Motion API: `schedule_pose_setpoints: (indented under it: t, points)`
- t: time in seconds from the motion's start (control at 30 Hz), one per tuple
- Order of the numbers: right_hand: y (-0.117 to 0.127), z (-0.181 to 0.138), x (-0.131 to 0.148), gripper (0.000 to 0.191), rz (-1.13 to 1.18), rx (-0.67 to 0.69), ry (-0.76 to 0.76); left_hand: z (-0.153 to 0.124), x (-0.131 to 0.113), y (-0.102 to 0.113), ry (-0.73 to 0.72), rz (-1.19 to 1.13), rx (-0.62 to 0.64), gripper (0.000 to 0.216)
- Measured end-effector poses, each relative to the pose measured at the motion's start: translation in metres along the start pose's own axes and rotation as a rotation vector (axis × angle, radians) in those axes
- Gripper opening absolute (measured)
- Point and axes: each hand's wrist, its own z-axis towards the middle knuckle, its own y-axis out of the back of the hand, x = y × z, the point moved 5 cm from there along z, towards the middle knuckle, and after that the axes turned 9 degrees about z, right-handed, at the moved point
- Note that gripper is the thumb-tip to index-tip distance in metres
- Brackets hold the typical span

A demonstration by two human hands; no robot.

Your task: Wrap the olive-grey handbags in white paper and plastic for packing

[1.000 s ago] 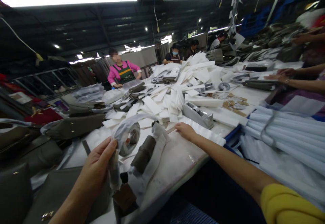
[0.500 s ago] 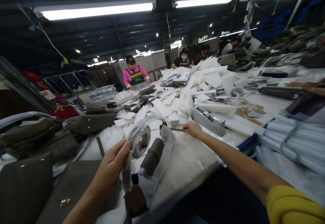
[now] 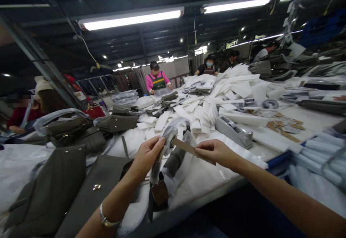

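My left hand (image 3: 150, 155), with a bracelet at its wrist, pinches a bag strap (image 3: 177, 124) wrapped in clear plastic that loops upward. Between thumb and fingers of my right hand (image 3: 216, 153) is a flat tan strip (image 3: 185, 146), its far end at the wrapped loop; I cannot tell whether they touch. Below the loop lies a rolled olive-grey piece (image 3: 174, 160) in translucent wrap. A brown patch (image 3: 159, 193) hangs beneath my left hand. Olive-grey handbags (image 3: 105, 180) with metal clasps lie to the left.
A grey tape dispenser (image 3: 238, 135) stands beyond my right hand. White foam sheets (image 3: 200, 112) are heaped mid-table, with brown paper pieces (image 3: 283, 124) to their right. Pale wrapped rolls (image 3: 319, 155) lie at the right edge. A co-worker in pink sleeves (image 3: 156, 79) is across the table.
My right hand has come nearer my left, bringing the tan strip up to the wrapped strap. The view has turned left, showing more bags and another person there.
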Motion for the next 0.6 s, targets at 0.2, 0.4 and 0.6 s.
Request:
schedule_pose_setpoints:
  t: [0.2, 0.4, 0.6]
  points:
    - [-0.033, 0.008, 0.021, 0.028, 0.009, -0.047, 0.113, -0.007, -0.017, -0.003, -0.121, 0.232, -0.035, 0.037]
    - [-0.058, 0.020, 0.033, 0.041, 0.341, -0.023, 0.098, -0.012, -0.020, 0.001, -0.168, 0.364, -0.078, 0.042]
    - [-0.067, 0.015, 0.043, 0.033, 0.689, 0.068, -0.050, -0.014, -0.024, 0.003, -0.196, 0.363, -0.046, 0.040]
